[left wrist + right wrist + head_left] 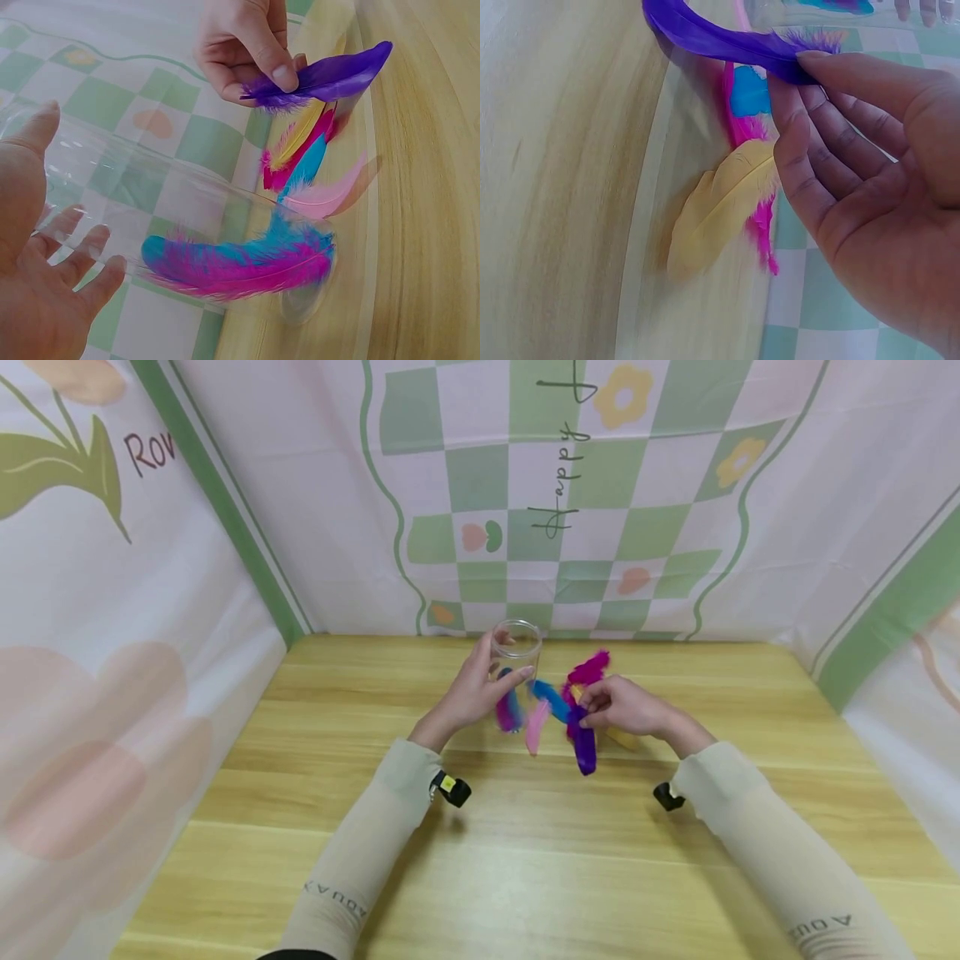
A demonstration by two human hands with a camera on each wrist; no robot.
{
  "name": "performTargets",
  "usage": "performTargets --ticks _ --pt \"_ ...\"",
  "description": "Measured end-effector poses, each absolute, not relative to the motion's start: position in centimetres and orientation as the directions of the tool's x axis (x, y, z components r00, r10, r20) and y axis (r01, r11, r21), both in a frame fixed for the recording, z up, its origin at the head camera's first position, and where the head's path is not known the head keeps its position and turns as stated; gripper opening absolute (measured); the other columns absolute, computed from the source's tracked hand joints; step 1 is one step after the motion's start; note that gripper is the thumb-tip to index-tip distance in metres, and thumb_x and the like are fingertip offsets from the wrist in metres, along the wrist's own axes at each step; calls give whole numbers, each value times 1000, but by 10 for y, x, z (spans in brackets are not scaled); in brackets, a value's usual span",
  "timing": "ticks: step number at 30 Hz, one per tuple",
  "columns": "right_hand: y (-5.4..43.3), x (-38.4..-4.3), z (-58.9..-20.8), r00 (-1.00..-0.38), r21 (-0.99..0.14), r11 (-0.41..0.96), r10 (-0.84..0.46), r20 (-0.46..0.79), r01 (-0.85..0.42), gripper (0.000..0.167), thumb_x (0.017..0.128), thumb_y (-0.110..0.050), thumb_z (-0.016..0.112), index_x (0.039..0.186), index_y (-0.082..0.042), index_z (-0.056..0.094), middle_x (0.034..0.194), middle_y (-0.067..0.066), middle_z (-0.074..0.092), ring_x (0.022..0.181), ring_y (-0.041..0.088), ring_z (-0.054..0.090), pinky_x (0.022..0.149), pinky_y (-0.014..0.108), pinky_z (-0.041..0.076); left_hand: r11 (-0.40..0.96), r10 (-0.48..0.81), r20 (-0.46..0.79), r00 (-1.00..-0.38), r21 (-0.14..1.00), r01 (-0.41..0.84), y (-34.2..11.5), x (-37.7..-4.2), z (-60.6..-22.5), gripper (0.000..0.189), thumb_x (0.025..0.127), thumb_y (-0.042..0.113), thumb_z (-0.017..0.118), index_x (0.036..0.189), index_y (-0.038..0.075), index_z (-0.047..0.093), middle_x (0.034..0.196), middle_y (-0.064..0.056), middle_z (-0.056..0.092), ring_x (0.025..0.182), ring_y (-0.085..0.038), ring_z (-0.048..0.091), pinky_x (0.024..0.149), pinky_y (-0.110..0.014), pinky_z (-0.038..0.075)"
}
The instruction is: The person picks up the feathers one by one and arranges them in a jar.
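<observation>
My left hand (474, 687) holds a clear plastic cup (517, 647), its thumb on the near side and fingers round the far side. Inside the cup lies a blue-and-magenta feather (240, 266). Between thumb and index finger, my right hand (632, 706) pinches a purple feather (720, 37) by its fluffy end, to the right of the cup. Beneath that hand a yellow feather (724, 206) overlaps a magenta feather (591, 668). A blue feather (551, 700) and a pink feather (330, 196) lie close beside the cup's base.
The feathers and cup are toward the back of a wooden table (510, 860). Behind it hangs a checkered, printed cloth (480, 485), with more printed cloth (67, 710) at the left side. Small black wrist cameras sit under both cuffs.
</observation>
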State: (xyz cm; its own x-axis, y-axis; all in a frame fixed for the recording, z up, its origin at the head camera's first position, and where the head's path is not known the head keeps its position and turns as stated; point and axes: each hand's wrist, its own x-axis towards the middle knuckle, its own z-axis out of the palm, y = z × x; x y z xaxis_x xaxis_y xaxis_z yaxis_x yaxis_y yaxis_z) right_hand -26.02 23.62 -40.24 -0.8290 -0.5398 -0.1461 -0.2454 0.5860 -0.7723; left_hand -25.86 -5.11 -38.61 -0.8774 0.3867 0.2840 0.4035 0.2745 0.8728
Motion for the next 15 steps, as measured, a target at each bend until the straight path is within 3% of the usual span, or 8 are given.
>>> performTargets --ticks 15 --pt "234 -262 -399 -848 -790 533 -528 -32 -302 10 90 -2 76 96 2 68 91 12 72 83 20 68 73 25 56 270 381 292 -877 872 408 -51 -259 -387 72 100 36 67 155 12 27 149 -8 42 138 -27 45 115 -54 39"
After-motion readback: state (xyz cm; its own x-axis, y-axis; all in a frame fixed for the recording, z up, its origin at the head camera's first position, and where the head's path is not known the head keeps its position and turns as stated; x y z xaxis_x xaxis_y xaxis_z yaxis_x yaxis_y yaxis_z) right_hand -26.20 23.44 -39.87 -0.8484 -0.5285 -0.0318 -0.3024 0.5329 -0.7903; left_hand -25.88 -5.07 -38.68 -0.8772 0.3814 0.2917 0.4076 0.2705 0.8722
